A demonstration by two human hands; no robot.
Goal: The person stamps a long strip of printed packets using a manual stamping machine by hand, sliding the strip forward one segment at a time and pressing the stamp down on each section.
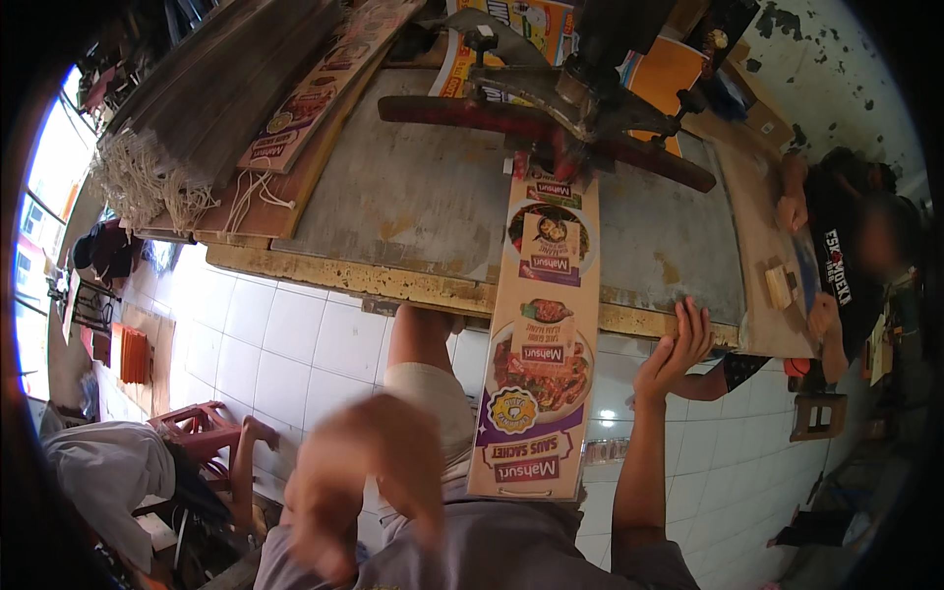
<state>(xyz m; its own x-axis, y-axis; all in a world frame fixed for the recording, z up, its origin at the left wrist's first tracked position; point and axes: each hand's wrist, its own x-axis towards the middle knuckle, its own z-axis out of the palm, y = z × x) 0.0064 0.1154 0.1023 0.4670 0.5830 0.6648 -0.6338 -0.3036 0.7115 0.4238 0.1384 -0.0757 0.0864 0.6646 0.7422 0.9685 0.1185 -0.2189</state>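
Observation:
A long printed cardboard strip (543, 339) with food pictures runs from the table toward my body and overhangs the near edge. Its far end lies beneath the red bar of a metal press (551, 123), where the bar hides it. A short string loop shows at the strip's near end. My left hand (369, 477) is raised in front of my torso, left of the strip, and its fingers are smeared by motion. At the table's wooden edge, right of the strip, my right hand (678, 349) rests with fingers stretched out and nothing in them.
Clear sleeves with white strings (157, 182) are piled at the table's left, beside another printed strip (320, 88). A person (855, 246) sits at the right by a small wooden block (782, 286). A red stool (202, 433) and another person (118, 482) are lower left.

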